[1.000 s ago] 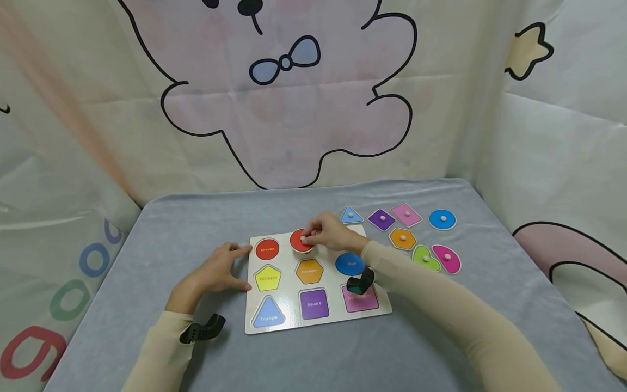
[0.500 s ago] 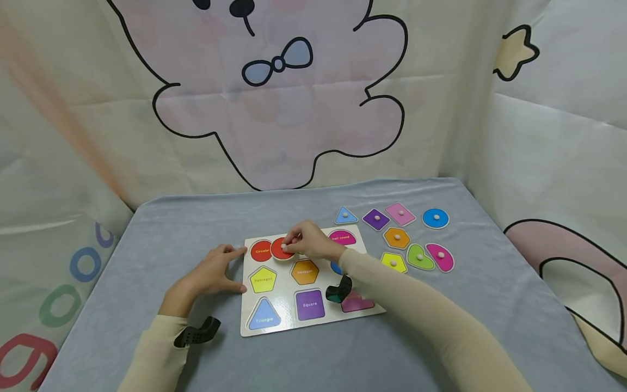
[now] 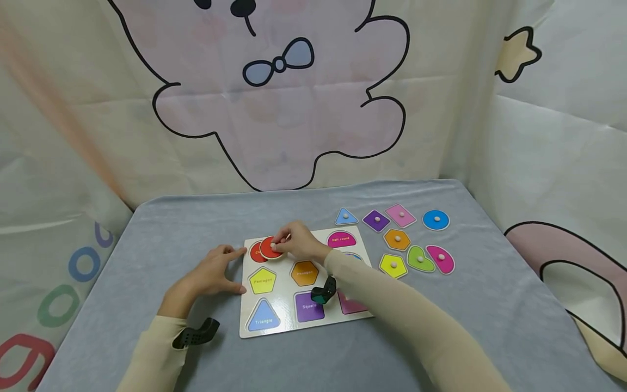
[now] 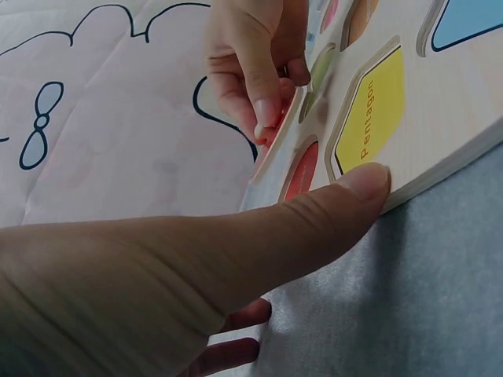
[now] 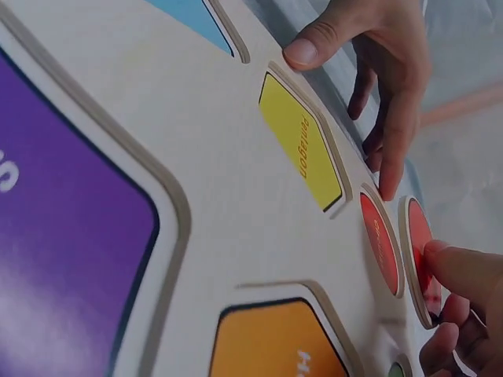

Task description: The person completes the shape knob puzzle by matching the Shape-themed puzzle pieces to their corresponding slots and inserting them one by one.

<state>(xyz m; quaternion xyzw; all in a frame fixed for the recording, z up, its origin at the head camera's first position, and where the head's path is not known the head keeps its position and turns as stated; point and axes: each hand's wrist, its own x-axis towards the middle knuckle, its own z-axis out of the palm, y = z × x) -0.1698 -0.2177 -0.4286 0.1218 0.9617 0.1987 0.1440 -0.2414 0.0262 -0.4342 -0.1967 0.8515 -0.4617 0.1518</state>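
Observation:
A white shape puzzle board (image 3: 284,313) lies on the table, with printed recesses such as the yellow pentagon (image 3: 263,281) and orange hexagon (image 3: 305,274). My right hand (image 3: 301,242) pinches the knob of a red round puzzle piece (image 3: 267,249) above the board's upper left. The piece partly covers the red circular recess (image 3: 256,252); the right wrist view shows the piece (image 5: 418,236) raised and tilted beside that recess (image 5: 379,239). At the board's left edge, my left hand (image 3: 210,272) rests spread, its thumb (image 4: 365,181) touching the edge near the pentagon.
Several loose knobbed pieces lie right of the board, among them a blue oval (image 3: 436,220), green heart (image 3: 419,258), yellow pentagon piece (image 3: 393,265) and light blue triangle (image 3: 345,216). A grey cloth (image 3: 196,218) covers the table. Printed curtains (image 3: 313,125) stand behind and at both sides.
My right hand has carried the red round piece leftward across the board's top, from the middle column to the circular recess. The left hand has stayed at the board's edge.

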